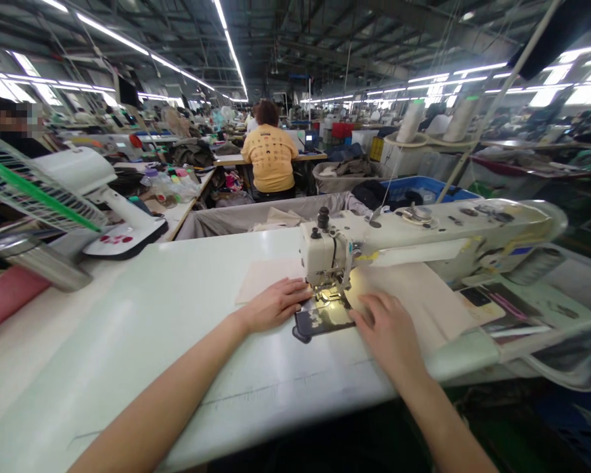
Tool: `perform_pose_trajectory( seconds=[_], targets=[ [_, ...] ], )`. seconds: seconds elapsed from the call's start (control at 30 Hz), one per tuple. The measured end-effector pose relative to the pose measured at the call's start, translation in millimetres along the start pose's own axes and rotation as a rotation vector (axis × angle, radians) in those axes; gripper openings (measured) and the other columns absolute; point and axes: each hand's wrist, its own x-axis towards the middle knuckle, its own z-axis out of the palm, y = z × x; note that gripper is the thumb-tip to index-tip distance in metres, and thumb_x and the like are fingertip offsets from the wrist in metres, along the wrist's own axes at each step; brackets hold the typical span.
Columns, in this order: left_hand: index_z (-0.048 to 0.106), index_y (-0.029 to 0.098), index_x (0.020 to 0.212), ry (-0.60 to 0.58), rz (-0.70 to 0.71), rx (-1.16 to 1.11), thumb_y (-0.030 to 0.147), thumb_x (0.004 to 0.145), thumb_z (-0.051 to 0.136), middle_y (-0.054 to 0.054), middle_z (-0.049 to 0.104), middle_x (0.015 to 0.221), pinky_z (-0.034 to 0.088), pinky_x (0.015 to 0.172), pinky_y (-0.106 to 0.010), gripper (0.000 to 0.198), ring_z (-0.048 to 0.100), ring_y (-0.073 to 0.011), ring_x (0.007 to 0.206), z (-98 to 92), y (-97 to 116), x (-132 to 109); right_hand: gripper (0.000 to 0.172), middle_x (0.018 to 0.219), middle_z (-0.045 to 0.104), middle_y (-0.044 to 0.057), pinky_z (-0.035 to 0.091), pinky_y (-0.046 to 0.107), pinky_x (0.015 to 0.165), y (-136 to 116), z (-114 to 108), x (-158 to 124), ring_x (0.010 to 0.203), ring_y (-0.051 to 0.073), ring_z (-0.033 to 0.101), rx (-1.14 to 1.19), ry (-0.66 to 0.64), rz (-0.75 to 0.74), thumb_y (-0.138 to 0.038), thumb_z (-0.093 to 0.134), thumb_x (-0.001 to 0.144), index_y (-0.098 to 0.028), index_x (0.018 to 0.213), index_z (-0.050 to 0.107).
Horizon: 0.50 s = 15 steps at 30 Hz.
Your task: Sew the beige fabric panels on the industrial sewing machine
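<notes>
My left hand (276,303) lies flat on the table, fingers stretched toward the needle area of a sewing machine (325,253). Under and behind those fingers is a pale pinkish fabric piece (256,279). My right hand (389,328) is on the other side of the needle plate (332,315), its fingers slightly bent and its thumb apart from them, near the plate's edge. A larger pale fabric piece (436,305) spreads beside and beneath it, under the machine arm. A small lamp lights the presser foot (331,297). Whether the two fabric pieces join is hidden.
A white fan (79,174) and a steel flask (42,263) stand at the left. Behind the table is a cloth-lined bin (217,220). Thread cones (411,121) rise at the right. A person in a yellow shirt (270,157) sits farther back.
</notes>
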Motion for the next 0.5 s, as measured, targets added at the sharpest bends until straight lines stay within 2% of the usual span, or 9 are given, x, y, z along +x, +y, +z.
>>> perform_pose_trajectory(
  seconds=[0.13, 0.37, 0.5],
  targets=[
    [0.054, 0.024, 0.144, 0.003, -0.001, 0.005, 0.035, 0.106, 0.038, -0.012, 0.054, 0.147, 0.035, 0.117, -0.049, 0.043, 0.05, -0.0279, 0.134, 0.7, 0, -2, 0.023, 0.104, 0.066, 0.013, 0.051, 0.044, 0.083, 14, 5, 5, 0.097, 0.031, 0.062, -0.039, -0.071, 0.012, -0.03, 0.07, 0.086, -0.016, 0.105, 0.066],
    [0.057, 0.021, 0.141, 0.017, 0.02, 0.008, 0.032, 0.105, 0.04, -0.012, 0.055, 0.145, 0.034, 0.118, -0.045, 0.042, 0.051, -0.0271, 0.134, 0.2, 2, -3, 0.028, 0.106, 0.067, 0.011, 0.051, 0.044, 0.089, 24, 5, 7, 0.1, 0.03, 0.063, 0.007, -0.146, 0.012, -0.034, 0.069, 0.085, -0.019, 0.108, 0.066],
    [0.055, 0.023, 0.143, 0.022, 0.014, 0.02, 0.033, 0.105, 0.039, -0.011, 0.055, 0.147, 0.034, 0.118, -0.045, 0.042, 0.051, -0.0262, 0.134, 2.4, 1, -4, 0.03, 0.108, 0.067, 0.011, 0.051, 0.045, 0.088, 27, 2, 7, 0.1, 0.03, 0.062, -0.006, -0.164, -0.013, -0.035, 0.067, 0.086, -0.019, 0.11, 0.067]
  ],
)
